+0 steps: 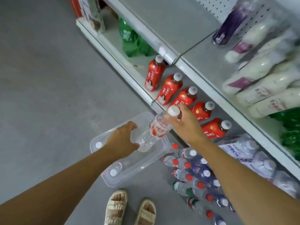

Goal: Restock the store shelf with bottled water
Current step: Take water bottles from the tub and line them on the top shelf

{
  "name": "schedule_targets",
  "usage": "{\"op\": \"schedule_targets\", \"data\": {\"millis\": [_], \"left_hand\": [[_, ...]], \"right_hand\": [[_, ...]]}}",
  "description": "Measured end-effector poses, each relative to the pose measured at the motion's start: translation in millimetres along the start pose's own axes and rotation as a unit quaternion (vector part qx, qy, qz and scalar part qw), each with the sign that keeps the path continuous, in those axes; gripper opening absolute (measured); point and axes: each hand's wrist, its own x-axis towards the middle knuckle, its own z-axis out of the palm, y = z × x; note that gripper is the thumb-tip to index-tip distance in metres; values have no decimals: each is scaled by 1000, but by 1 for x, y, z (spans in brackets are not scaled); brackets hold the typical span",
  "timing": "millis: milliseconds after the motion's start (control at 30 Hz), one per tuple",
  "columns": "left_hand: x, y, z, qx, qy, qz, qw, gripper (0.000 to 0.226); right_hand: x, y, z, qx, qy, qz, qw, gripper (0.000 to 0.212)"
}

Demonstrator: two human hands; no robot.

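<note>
Holding a water bottle (158, 129) tilted over the clear plastic bin (112, 179) on the floor, the person has both hands on it in the head view: the right hand (186, 125) pinches the neck just under the white cap (173, 110), and the left hand (124, 140) curls its grip around the lower body near the base. The bottle is in the air, between the bin and the edge of the lowest shelf (146, 88), not yet on it. The likeliest trouble, as I judge it, is the cap end knocking the row of red bottles (172, 89) that stands just beside the right hand, tipping one off the shelf edge; a thin, smooth bottle held only at neck and base could also slip and drop back into the bin, where two more bottles (116, 169) lie. More water bottles (186, 172), with red or white caps, are crowded by the right forearm, so a careless swing could topple them. As for writing, the held bottle carries a red and white label with red characters too blurred to read; the red bottles show white characters and a figure, also unreadable; a white pack (233, 151) at the right bears blue letters I cannot make out.
</note>
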Motion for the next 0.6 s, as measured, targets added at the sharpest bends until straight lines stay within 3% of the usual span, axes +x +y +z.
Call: {"op": "schedule_targets", "data": {"millis": [300,433,600], "left_hand": [[-56,137,-112,-217,-77,94,968,66],[-84,189,-146,-228,-92,150,958,66],[-118,241,-176,-235,-51,185,953,64]], "right_hand": [[-29,-159,-133,28,66,-23,997,14],[-42,-215,-175,53,96,-21,994,15],[-62,-273,-212,57,145,-50,987,24]]}}
